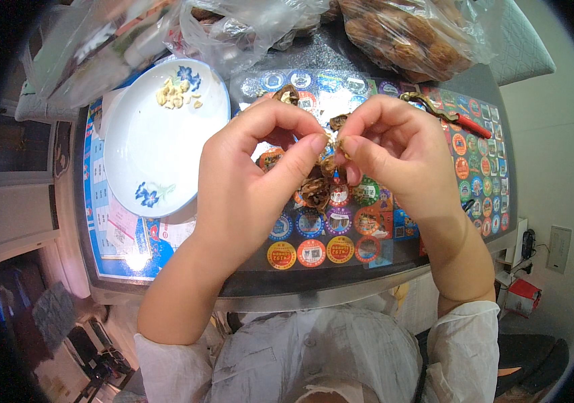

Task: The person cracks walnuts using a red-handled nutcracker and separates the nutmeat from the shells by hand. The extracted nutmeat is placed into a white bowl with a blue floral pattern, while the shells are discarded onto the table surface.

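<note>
My left hand [262, 166] pinches a small pale piece of walnut kernel [331, 138] between thumb and forefinger. Close beside it on the right, my right hand [398, 151] has thumb and fingertips closed on a small piece at the same spot; its outline is partly hidden. Broken walnut shells [315, 191] lie on the table mat below and behind the fingers. To the left of my left hand stands a white plate with blue flowers [151, 136], holding a small heap of pale kernel pieces [173, 94] near its far edge.
A nutcracker with a red handle [471, 125] lies right of my right hand. At the far side are a clear plastic bag of walnuts [413, 38] and other plastic bags [246, 30]. Round printed pictures cover the table mat [309, 252]. Papers [121, 226] lie partly under the plate.
</note>
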`<state>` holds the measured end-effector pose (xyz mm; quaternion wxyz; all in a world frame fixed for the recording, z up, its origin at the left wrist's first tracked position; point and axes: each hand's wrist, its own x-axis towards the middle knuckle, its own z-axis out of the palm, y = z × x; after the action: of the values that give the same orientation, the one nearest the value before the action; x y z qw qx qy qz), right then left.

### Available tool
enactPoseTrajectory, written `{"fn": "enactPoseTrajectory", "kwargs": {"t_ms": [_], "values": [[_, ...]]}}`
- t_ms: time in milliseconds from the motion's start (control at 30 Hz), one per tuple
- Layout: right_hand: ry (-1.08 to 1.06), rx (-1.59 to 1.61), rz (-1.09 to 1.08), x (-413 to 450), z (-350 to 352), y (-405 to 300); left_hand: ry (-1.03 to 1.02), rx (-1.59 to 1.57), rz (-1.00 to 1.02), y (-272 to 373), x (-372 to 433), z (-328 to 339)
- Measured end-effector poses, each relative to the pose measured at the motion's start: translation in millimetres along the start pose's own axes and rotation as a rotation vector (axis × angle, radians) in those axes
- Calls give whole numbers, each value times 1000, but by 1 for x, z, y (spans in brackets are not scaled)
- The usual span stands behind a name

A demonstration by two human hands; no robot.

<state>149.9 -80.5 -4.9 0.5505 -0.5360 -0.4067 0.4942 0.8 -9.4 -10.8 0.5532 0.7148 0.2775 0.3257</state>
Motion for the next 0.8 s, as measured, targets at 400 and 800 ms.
{"fn": "enactPoseTrajectory", "kwargs": {"t_ms": [400,800], "values": [[64,-269,-231,-3,5,2,104,-38,42,-3,1,5],[113,-334,-322,-1,6,6,145,98,168,-6,1,7]]}}
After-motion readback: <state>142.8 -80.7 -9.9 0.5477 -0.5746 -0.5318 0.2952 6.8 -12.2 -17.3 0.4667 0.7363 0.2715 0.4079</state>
